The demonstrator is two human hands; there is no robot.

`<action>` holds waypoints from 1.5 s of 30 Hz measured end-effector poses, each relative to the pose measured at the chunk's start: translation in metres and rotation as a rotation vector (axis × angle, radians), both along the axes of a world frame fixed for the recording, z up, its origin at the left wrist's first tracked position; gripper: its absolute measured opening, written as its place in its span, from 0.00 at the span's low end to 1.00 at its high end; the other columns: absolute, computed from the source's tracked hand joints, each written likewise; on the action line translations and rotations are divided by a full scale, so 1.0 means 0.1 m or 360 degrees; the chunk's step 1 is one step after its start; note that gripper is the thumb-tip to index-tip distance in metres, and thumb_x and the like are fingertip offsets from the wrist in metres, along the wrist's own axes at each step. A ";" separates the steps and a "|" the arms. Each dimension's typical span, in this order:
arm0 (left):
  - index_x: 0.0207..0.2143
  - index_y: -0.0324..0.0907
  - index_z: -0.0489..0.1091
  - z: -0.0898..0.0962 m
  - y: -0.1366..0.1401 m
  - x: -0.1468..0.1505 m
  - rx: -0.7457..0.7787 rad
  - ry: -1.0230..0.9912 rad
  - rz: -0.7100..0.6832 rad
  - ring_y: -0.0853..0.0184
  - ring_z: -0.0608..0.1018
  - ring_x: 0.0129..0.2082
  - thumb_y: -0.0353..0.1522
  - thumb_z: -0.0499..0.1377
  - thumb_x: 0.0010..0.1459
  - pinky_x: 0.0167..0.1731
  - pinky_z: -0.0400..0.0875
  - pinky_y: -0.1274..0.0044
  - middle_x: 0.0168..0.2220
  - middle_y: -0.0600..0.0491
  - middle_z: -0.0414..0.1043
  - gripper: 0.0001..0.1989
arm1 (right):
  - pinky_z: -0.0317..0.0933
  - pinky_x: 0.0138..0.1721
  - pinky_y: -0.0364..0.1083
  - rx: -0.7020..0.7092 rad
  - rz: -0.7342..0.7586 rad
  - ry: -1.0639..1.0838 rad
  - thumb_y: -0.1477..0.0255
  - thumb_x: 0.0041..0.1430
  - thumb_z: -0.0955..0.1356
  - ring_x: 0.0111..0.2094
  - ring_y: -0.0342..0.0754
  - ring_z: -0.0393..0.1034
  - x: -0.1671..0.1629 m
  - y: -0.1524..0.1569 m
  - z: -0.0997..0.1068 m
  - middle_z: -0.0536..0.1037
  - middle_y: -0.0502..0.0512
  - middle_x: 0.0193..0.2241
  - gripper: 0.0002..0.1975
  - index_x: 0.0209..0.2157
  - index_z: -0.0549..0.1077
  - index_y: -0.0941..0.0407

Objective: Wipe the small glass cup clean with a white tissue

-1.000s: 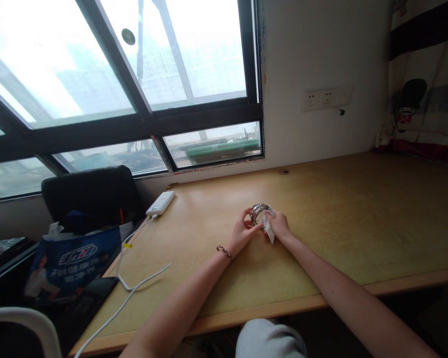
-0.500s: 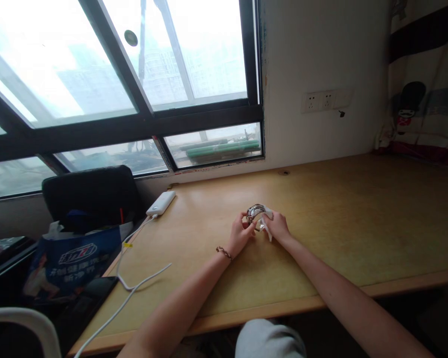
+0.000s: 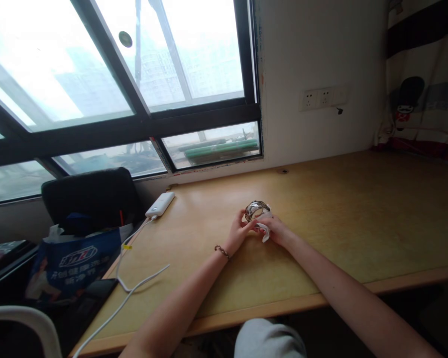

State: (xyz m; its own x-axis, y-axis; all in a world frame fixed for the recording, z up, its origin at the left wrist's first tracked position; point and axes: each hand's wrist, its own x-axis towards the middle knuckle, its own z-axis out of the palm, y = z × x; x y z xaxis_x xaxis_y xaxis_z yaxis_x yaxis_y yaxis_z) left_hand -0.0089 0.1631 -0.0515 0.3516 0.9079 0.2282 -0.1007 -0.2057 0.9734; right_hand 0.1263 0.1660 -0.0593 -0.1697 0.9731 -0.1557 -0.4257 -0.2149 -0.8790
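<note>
A shiny silver ring-shaped thing (image 3: 251, 210) with dark markings is held up over the table, its round opening facing me; its exact kind is too small to tell. My left hand (image 3: 239, 231) is closed on its left and lower side. From the right, my right hand (image 3: 278, 229) pinches a thin white tissue (image 3: 266, 233) against the ring's lower right side. One end of the tissue hangs down between the hands. The right fingertips are partly hidden behind the tissue and the ring.
On the wooden table (image 3: 339, 223) a white power bank (image 3: 160, 204) lies at the left edge, its white cable (image 3: 134, 288) trailing forward. A black chair (image 3: 91, 196) with a blue bag (image 3: 78, 261) stands left. Behind are a window and a wall with sockets (image 3: 317, 99).
The ring has turned so its opening faces me more. My right hand has shifted slightly lower, and the hanging tissue end has moved a little left.
</note>
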 end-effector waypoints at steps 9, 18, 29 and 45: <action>0.39 0.36 0.65 -0.02 -0.05 0.14 -0.0351 0.0125 0.0027 0.74 0.69 0.19 0.43 0.57 0.47 0.20 0.66 0.82 0.25 0.53 0.68 0.22 | 0.62 0.25 0.43 0.0280 -0.0297 -0.0007 0.73 0.36 0.68 0.25 0.47 0.69 -0.05 -0.04 0.03 0.75 0.53 0.25 0.11 0.28 0.70 0.59; 0.33 0.36 0.67 0.00 -0.11 0.13 -0.0421 0.0036 0.0061 0.75 0.68 0.18 0.42 0.58 0.47 0.18 0.66 0.82 0.26 0.52 0.68 0.18 | 0.62 0.26 0.45 0.0378 -0.0218 -0.0098 0.67 0.43 0.65 0.26 0.46 0.67 -0.13 -0.02 -0.05 0.73 0.54 0.28 0.14 0.34 0.66 0.58; 0.29 0.35 0.66 -0.14 -0.02 0.09 -0.0431 -0.0028 0.0090 0.77 0.65 0.12 0.32 0.58 0.43 0.14 0.64 0.82 0.19 0.56 0.66 0.10 | 0.54 0.48 0.48 0.1245 -0.0622 -0.1427 0.77 0.40 0.66 0.46 0.51 0.59 0.02 -0.16 0.19 0.65 0.57 0.44 0.21 0.41 0.66 0.55; 0.35 0.36 0.66 -0.08 0.08 -0.03 -0.0161 0.0079 0.0561 0.73 0.69 0.23 0.32 0.59 0.42 0.20 0.65 0.84 0.26 0.54 0.68 0.15 | 0.62 0.21 0.40 0.0058 -0.0752 -0.0115 0.70 0.37 0.70 0.24 0.45 0.71 0.21 0.14 0.08 0.75 0.52 0.27 0.13 0.29 0.68 0.57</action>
